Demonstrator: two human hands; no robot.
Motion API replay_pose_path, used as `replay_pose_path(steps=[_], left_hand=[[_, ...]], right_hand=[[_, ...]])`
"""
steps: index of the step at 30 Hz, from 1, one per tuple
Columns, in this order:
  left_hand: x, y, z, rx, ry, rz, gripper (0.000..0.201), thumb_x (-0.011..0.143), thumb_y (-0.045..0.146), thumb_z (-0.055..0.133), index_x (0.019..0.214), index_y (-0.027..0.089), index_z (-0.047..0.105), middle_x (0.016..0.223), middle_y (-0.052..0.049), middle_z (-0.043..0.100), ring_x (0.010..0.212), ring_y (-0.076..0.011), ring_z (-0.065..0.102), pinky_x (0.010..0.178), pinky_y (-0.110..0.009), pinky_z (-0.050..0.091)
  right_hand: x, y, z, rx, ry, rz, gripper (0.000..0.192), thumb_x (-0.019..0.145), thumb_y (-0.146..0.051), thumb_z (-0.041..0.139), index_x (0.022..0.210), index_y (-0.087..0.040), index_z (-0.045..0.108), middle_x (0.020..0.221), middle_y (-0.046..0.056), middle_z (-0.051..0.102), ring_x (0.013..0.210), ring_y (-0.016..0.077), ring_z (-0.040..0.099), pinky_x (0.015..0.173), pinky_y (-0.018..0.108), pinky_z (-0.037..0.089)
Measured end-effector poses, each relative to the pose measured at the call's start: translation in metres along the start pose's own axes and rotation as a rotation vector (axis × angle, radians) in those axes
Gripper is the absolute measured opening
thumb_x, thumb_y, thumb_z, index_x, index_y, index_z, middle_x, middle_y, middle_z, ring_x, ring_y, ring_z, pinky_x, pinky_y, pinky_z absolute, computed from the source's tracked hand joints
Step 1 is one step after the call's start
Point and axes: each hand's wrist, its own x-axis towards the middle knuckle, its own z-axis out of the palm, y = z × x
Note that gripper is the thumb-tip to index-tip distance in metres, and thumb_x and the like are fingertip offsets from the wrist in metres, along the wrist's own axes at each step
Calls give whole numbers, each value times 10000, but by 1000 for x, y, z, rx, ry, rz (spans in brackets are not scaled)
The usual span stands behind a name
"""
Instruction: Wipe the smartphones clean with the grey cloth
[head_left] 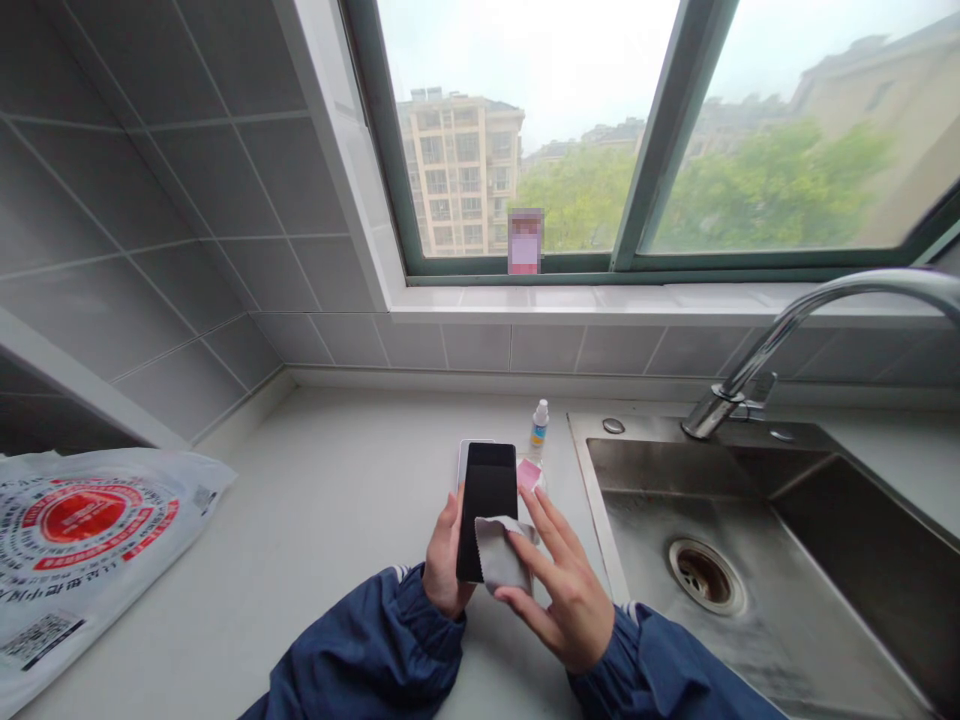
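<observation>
We are pressing the fingers (541, 520) of our right hand (564, 590) flat and spread against a small grey cloth (501, 552), which is lying over the lower right corner of the dark phone (486, 505) screen. Our left hand (444, 560) is wrapping its fingers around the phone's left edge from behind, gripping it so that the screen is facing up towards us and tilting slightly away.

We judge that we are wiping the screen, with only the bottom corner under the cloth, so most of the glass above our fingers is waiting to be covered. The next stroke is calling for light, even pressure and a steady left grip, since the phone is hanging above the worktop (337, 500) and not resting on it.

Just beyond our right fingertips a small pink item (529, 474) is sitting, and a little spray bottle (538, 430) is standing upright behind it, near enough that a wide sweep could knock it. To the right of our fingers the sink (750, 560) rim is running close by, with the faucet (787, 330) arching over it. To the left the worktop is lying open as far as a printed plastic bag (82, 540), well apart from both hands.
</observation>
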Motion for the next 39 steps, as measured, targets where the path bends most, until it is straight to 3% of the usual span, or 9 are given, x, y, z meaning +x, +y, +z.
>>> replay_pose_path(steps=[8,14,19,23,28,33,39], left_hand=[[1,0,0,-1,12,-7,532,975,451,315,1421,178,410,1270,-149,619,1225,-311,547,1059,-511,367],[-1,3,3,-8,18,-23,565,962,469,337,1421,148,408,1294,-158,605,1230,-301,543,1083,-477,350],[-2,5,11,-27,-11,-92,598,945,511,331,1399,135,431,1284,-183,599,1197,-336,557,1034,-514,391],[-1,3,6,-15,9,-65,601,949,500,330,1418,132,408,1311,-178,583,1233,-333,531,1058,-513,368],[0,2,2,-7,19,-24,576,962,476,315,1425,146,405,1355,-155,562,1300,-318,478,1121,-501,293],[0,1,0,-21,-23,-14,581,961,481,317,1401,121,437,1379,-163,545,1312,-302,471,1159,-450,248],[0,0,-1,-5,-16,-15,581,949,486,358,1427,160,410,1337,-152,578,1285,-308,497,1145,-477,274]], right_hand=[[1,0,-2,2,23,-2,424,886,-411,644,1218,-150,610,1576,180,235,1444,389,223,1071,562,406],[3,-3,-8,80,34,-77,157,897,-165,594,1028,-198,675,1563,110,299,1436,353,264,1062,540,427],[2,-7,-9,116,78,-138,128,894,-111,577,879,-203,665,1520,75,387,1399,326,341,1036,510,457],[3,-3,-7,86,53,-89,147,891,-212,630,1035,-190,652,1520,121,380,1405,340,328,1057,526,436],[0,3,-1,68,48,-11,510,875,-441,654,1286,-155,557,1565,178,263,1433,380,257,1086,568,388],[-5,4,4,38,28,28,787,892,-512,596,1501,-106,304,1575,208,212,1444,397,217,1092,590,364],[-6,0,8,67,14,45,739,956,-458,499,1539,-114,203,1590,186,180,1456,377,196,1104,571,356]])
